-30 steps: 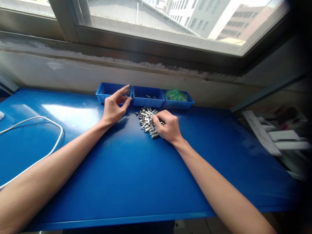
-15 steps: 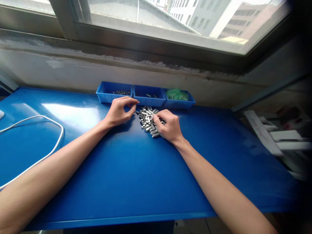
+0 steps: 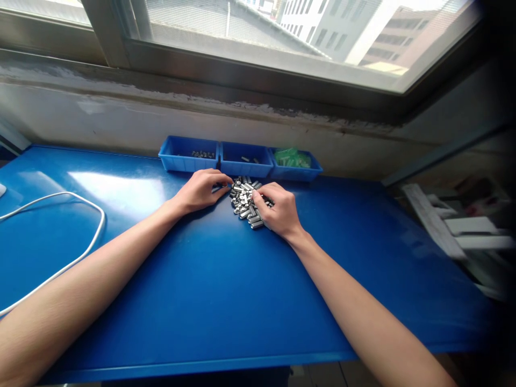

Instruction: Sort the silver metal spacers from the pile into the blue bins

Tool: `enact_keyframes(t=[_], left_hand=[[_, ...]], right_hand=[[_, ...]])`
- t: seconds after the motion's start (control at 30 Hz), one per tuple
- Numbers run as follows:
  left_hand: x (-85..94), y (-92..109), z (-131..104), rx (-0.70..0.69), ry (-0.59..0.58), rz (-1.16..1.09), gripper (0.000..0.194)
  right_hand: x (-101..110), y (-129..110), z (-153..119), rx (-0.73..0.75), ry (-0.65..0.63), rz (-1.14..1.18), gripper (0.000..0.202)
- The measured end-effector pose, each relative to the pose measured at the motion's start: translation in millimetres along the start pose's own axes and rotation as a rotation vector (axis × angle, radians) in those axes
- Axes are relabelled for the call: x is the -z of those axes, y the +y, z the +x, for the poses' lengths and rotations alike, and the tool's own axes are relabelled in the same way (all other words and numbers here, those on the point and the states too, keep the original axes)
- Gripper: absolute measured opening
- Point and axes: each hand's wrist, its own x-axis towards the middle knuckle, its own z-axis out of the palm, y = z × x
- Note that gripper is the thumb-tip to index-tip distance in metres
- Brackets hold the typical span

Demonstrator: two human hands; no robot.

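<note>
A pile of small metal parts point(image 3: 244, 198) lies on the blue table point(image 3: 226, 301); silvery cylinders and small screw-like pieces are mixed in it. At its left edge is my left hand point(image 3: 203, 189), thumb and forefinger closed together at the tips. Whatever sits between them is too small to make out. From the right, my right hand point(image 3: 279, 207) rests over the pile with its fingers drawn together against the thumb. Its fingertips touch the parts, and what they grip is hidden.
Behind the pile stand three joined blue bins: the left bin point(image 3: 181, 163) and middle bin point(image 3: 245, 169) contain small metal pieces, and the right bin point(image 3: 296, 173) has a green plastic bag point(image 3: 291, 156). A white cable point(image 3: 94, 236) curves across the left side. A window is behind.
My left hand has come down from near the bins to the pile's left edge, and its thumb and forefinger have closed. My right hand has hardly moved.
</note>
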Motion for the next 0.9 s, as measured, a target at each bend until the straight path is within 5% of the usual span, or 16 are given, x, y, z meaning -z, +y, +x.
enact_keyframes(t=[0.27,0.53,0.77,0.9], left_hand=[[3.2,4.9,3.0,0.023,0.174,-0.215,0.014],[3.1,7.9,4.1,-0.020,0.214,-0.233,0.011],[2.5,5.7,4.4,0.184,0.555,-0.282,0.023],[0.4,-1.6,4.2,0.280,0.640,-0.335,0.030]], right_hand=[[0.2,-0.3,0.0,0.000,0.005,-0.005,0.022],[0.1,0.5,-0.3,-0.009,-0.004,0.010,0.023],[0.9,-1.2,0.0,-0.013,-0.008,0.014,0.024],[1.3,-2.1,0.2,-0.012,-0.004,0.005,0.025]])
